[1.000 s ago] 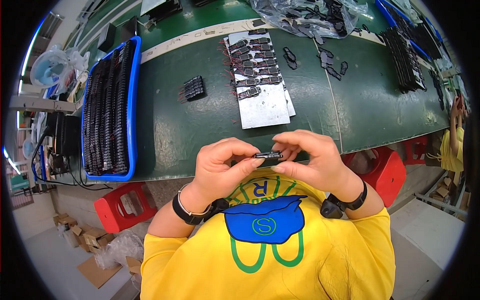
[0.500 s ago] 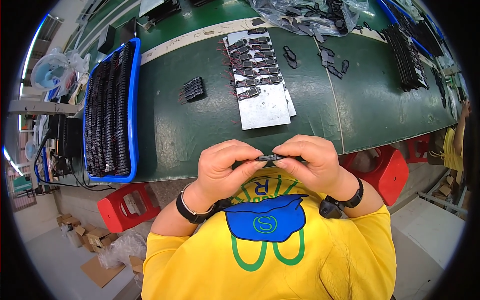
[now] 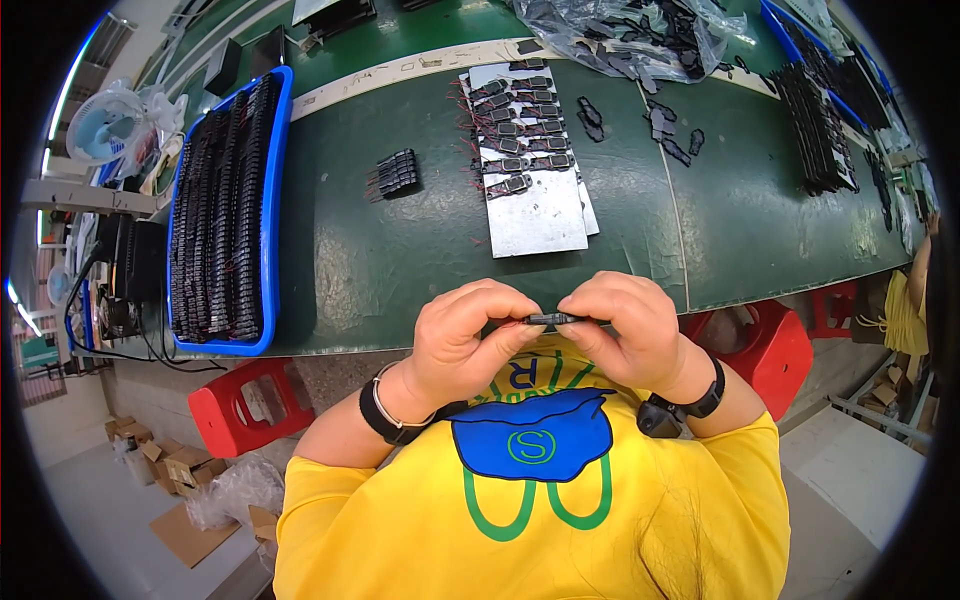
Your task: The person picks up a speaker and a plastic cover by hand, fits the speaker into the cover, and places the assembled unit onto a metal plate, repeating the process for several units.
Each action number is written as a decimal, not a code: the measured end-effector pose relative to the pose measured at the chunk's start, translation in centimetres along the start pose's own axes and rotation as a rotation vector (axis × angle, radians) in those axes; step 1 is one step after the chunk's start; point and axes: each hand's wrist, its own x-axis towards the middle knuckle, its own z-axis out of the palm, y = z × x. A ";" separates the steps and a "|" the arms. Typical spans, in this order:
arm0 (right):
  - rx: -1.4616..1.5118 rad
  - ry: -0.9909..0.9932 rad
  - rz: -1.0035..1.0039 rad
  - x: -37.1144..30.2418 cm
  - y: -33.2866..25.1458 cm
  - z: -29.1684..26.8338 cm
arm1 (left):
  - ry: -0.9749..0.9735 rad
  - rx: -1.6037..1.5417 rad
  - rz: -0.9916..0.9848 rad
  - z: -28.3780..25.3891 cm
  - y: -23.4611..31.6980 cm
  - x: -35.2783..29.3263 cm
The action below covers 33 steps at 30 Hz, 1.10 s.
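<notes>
Black part point(image 3: 551, 319) lies lengthwise left to right, its ends held in closed pinches by left hand point(image 3: 468, 328) and right hand point(image 3: 632, 326), neither nearer.

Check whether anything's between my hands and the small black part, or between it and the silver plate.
Nothing visible: your left hand and right hand pinch the black part at its ends; just green tabletop shows toward the silver plate.

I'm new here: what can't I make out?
Head view: both ends of the small black part, hidden by the left hand and right hand.
Head view, right: most of the co-worker, cut off by the picture's edge.
Head view: details of packed parts in the blue tray, too small.
</notes>
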 end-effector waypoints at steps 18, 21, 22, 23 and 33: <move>0.078 0.040 0.056 0.1 0.4 0.1 | 0.083 -0.354 -0.218 1.2 -0.9 -0.6; 0.064 0.014 0.047 0.3 0.5 -0.1 | 0.086 -0.379 -0.242 1.0 -0.7 -0.1; 0.069 -0.007 0.089 0.3 0.4 -0.3 | 0.061 -0.265 -0.188 0.7 -0.6 0.3; 0.076 -0.028 0.131 0.3 0.3 -0.4 | 0.037 -0.151 -0.133 0.4 -0.4 0.7; 0.336 -0.028 0.366 0.3 -0.6 0.2 | -0.061 -0.163 -0.209 -1.0 0.3 0.8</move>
